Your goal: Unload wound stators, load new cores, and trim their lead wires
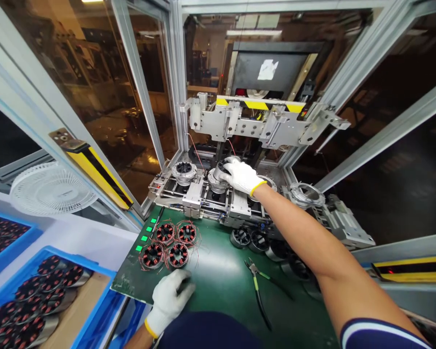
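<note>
We had one stator core [222, 169] at the second round fixture [217, 185] from the left on the winding machine, sitting tilted at the fixture's top. Right hand [241, 175], in a white knit glove with a yellow cuff, was closed on its right side, fingers curled over the rim and partly hiding it. So the core was directly under and against the fingers, on their left.

Text check: we could read no brand anywhere. The white paper [268, 70] on the grey rear panel had faint marks, not legible. Fan hub print was too small for us.

Left hand [170, 294], same glove type, held nothing. It was half open over the near edge of the green bench [216, 271], fingers bent, thumb apart from them.

Around that: the leftmost fixture [184, 169] had a black-toothed core in it. Four wound stators [178, 254] with red coils and loose wire ends sat in a two-by-two group, just beyond the left hand. Green square stickers [144, 238] ran beside them. Dark unwound cores [241, 236] lined the machine's front edge, partly under our right forearm. Green-handled cutters [255, 274] lay open between the two areas. Farther left, we had a blue bin [103, 291] of wound stators and a white fan [54, 190].
</note>
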`<state>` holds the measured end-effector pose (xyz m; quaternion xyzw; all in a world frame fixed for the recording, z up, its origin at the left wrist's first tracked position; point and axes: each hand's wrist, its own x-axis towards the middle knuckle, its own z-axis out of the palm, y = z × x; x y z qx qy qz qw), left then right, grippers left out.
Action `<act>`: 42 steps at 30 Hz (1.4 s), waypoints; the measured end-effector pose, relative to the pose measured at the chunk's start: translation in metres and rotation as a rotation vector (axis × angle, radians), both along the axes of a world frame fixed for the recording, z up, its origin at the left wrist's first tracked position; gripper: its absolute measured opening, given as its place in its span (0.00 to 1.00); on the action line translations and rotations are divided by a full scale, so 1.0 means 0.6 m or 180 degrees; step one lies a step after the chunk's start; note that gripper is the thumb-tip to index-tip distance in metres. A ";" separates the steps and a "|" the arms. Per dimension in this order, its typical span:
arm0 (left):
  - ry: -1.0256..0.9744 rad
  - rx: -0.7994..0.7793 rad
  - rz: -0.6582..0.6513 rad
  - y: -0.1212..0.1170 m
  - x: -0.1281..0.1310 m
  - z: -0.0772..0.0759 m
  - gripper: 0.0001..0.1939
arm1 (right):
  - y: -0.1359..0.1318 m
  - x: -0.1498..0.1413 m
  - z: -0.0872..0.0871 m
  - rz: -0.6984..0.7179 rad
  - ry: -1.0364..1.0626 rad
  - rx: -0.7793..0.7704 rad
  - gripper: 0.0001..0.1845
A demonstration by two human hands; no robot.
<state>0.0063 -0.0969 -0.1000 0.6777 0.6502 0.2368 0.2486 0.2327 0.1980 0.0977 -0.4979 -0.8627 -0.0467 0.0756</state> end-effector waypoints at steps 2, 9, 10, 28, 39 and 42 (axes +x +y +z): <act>0.0112 0.0065 -0.0025 0.000 0.000 -0.001 0.11 | 0.001 -0.005 0.004 -0.0007 -0.0085 -0.0008 0.24; 0.0450 0.0241 -0.0139 -0.002 0.001 -0.005 0.11 | 0.004 -0.012 0.018 0.0024 -0.0332 -0.0044 0.24; 0.0472 0.0259 -0.0150 -0.002 0.001 -0.005 0.11 | 0.004 -0.012 0.019 0.0042 -0.0350 -0.0055 0.24; 0.0519 0.0176 -0.0182 -0.001 0.003 0.001 0.12 | 0.012 -0.023 0.036 0.0149 -0.0746 -0.0234 0.28; 0.0527 0.0098 -0.0102 -0.002 0.007 -0.002 0.13 | 0.006 -0.039 -0.041 0.0004 -0.0806 -0.0266 0.48; 0.0498 0.0061 -0.0091 0.003 0.004 -0.004 0.13 | -0.002 -0.047 -0.035 -0.0033 -0.0542 -0.0222 0.42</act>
